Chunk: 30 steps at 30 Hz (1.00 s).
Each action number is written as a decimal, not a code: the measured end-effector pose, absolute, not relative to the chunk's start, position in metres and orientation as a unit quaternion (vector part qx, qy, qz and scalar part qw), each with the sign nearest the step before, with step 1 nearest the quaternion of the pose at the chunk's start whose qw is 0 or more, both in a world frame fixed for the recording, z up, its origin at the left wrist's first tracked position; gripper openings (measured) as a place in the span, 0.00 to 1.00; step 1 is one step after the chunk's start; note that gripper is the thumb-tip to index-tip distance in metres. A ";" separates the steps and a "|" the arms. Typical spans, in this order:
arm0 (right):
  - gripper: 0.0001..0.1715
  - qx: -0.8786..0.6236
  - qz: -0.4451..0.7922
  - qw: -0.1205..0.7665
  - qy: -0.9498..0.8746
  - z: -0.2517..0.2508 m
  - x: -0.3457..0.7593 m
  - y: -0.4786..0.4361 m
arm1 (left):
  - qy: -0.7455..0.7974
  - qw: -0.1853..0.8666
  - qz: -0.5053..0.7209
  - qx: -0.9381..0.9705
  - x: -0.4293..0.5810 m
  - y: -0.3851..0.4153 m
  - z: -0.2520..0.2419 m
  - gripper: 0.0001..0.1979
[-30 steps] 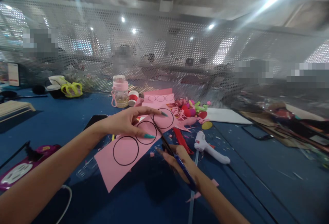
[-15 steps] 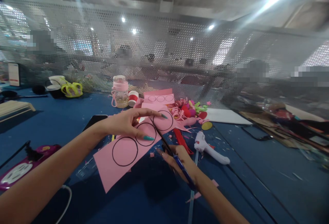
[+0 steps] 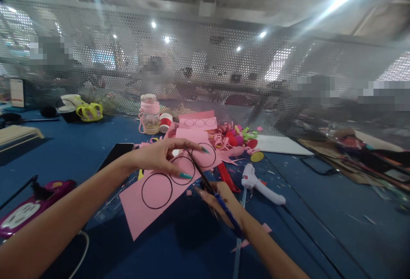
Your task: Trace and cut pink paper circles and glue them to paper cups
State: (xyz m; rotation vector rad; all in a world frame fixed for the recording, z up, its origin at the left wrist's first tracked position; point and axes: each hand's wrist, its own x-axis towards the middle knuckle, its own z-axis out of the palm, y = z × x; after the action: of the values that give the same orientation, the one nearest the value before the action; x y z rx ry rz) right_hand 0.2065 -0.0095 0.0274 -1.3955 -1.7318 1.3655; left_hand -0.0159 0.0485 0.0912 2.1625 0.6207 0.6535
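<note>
My left hand [image 3: 160,156] holds a pink paper strip [image 3: 141,210] with three black circles drawn on it, thumb and fingers pinching it near the middle circle. My right hand [image 3: 221,200] grips blue-handled scissors [image 3: 224,208] whose dark blades reach up into the strip between the middle and far circles. The strip hangs just above the blue table [image 3: 80,146].
A white glue gun [image 3: 261,183] lies right of the scissors. Behind are more pink sheets with circles [image 3: 198,122], a pile of coloured scraps [image 3: 237,136], a pink bottle [image 3: 150,114], a red cup [image 3: 165,122], a phone [image 3: 117,153] and a perforated metal screen [image 3: 192,70].
The scissor blades have moved slightly further into the strip, and the strip has shifted a little right and up. Both hands stay in place.
</note>
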 end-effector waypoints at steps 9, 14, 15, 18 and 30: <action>0.22 -0.519 0.469 0.248 -0.670 0.034 0.204 -0.008 | 0.271 0.355 0.234 0.864 -0.015 0.048 0.093 0.32; 0.23 -0.512 0.312 0.271 -0.753 0.019 0.211 0.004 | 0.323 0.345 0.256 0.843 -0.020 0.058 0.088 0.34; 0.23 -0.521 0.270 0.271 -0.763 0.015 0.213 0.008 | 0.333 0.337 0.267 0.839 -0.023 0.060 0.087 0.35; 0.22 -0.558 0.194 0.280 -0.757 0.005 0.219 0.017 | 0.347 0.309 0.294 0.835 -0.030 0.066 0.085 0.36; 0.30 -0.632 0.335 0.436 -0.546 0.001 0.224 0.024 | 0.481 0.191 0.448 0.729 -0.003 0.147 0.102 0.30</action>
State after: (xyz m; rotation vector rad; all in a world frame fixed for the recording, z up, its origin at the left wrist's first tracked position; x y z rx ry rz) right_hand 0.2237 0.0245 0.0014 -1.5722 -1.3591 0.8346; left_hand -0.0032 0.1473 0.1022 2.0471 1.3512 1.2591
